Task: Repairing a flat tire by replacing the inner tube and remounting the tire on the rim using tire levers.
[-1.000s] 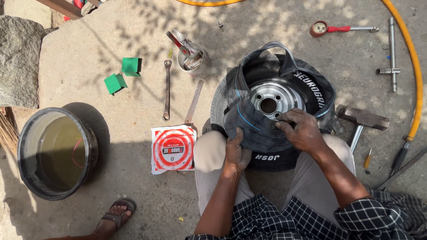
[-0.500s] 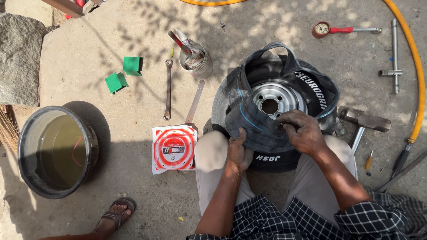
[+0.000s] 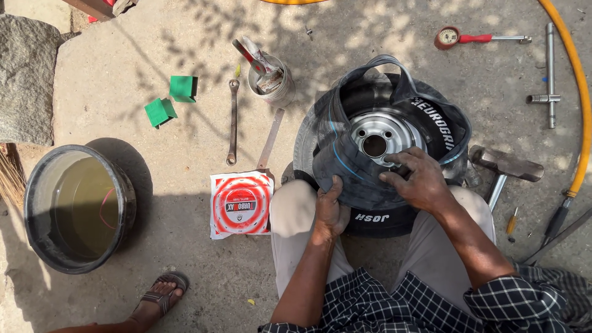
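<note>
Head view, left hand (image 3: 330,209) still gripping inner tube (image 3: 345,166), right hand (image 3: 416,179) spread, shifted slightly onto wheel rim (image 3: 382,132)

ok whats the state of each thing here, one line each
left hand: gripping the inner tube's near edge
right hand: pressing the tube by the rim
inner tube: limp, draped over the wheel, partly out of the tyre
tyre: lying flat between the knees
basin: holding murky water
tin can: upright, stuffed with tools
spanner: lying flat
hammer: lying beside the tyre
red and white packet: flat on the ground
</note>
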